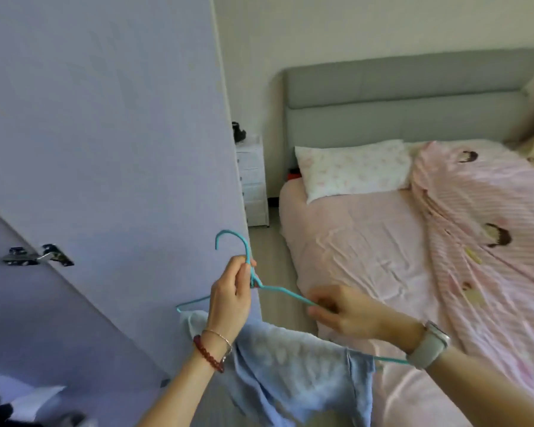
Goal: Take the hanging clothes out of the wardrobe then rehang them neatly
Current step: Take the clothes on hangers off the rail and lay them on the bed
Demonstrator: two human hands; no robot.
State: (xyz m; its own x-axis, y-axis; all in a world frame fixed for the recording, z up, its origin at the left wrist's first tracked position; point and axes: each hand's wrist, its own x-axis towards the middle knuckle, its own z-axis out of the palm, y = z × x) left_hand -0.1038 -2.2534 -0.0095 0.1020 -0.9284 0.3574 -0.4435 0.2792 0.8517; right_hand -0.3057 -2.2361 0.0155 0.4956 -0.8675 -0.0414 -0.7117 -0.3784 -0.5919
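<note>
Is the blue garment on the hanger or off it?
On it: the blue garment drapes over the hanger's lower bar, held by the left hand and right hand.

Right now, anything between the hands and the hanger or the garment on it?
Nothing visible. The left hand already grips the teal hanger at its neck, and the right hand holds its sloping arm. The light blue garment hangs over the hanger's bottom bar.

A teal wire hanger (282,292) is held in the air near the wardrobe's lilac door (105,149), tilted so its right end drops lower and nearer than its left, the hook pointing up and left. A pale blue garment (293,368) with a faint lighter pattern is draped over its bottom bar and hangs down in loose folds, just left of the bed.
</note>
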